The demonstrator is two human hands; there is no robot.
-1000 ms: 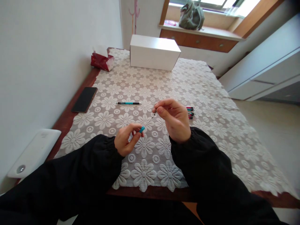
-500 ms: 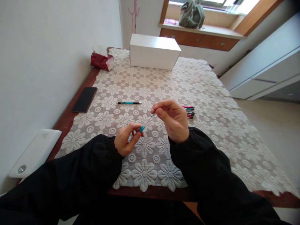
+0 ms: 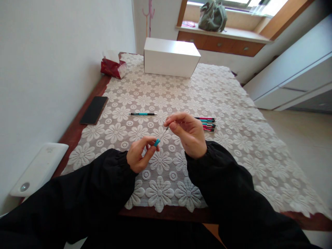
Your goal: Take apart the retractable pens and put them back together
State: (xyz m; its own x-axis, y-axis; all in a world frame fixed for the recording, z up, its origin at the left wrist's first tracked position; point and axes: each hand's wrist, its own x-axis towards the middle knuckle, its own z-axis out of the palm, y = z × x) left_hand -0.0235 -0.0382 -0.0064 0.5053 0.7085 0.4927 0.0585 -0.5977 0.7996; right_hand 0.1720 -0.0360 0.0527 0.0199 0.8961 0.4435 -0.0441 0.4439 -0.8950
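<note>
My left hand pinches a short turquoise pen barrel between thumb and fingers, and most of the barrel is hidden in the hand. My right hand has thumb and forefinger closed on the upper end of a thin, pale pen insert with a darker grey top. The insert slants down to the barrel's open end; whether its tip is inside I cannot tell. Beyond both hands a turquoise and black pen lies on the tablecloth. Several red, turquoise and black pens lie bunched behind my right hand.
A floral lace cloth covers the table. At the far end stand a white box and a red tissue pack. Along the left edge lie a dark phone and a white device, close to the wall.
My right hand has moved slightly left and down with the insert, toward the barrel. More of the bunched pens shows behind it. My left hand has stayed in place.
</note>
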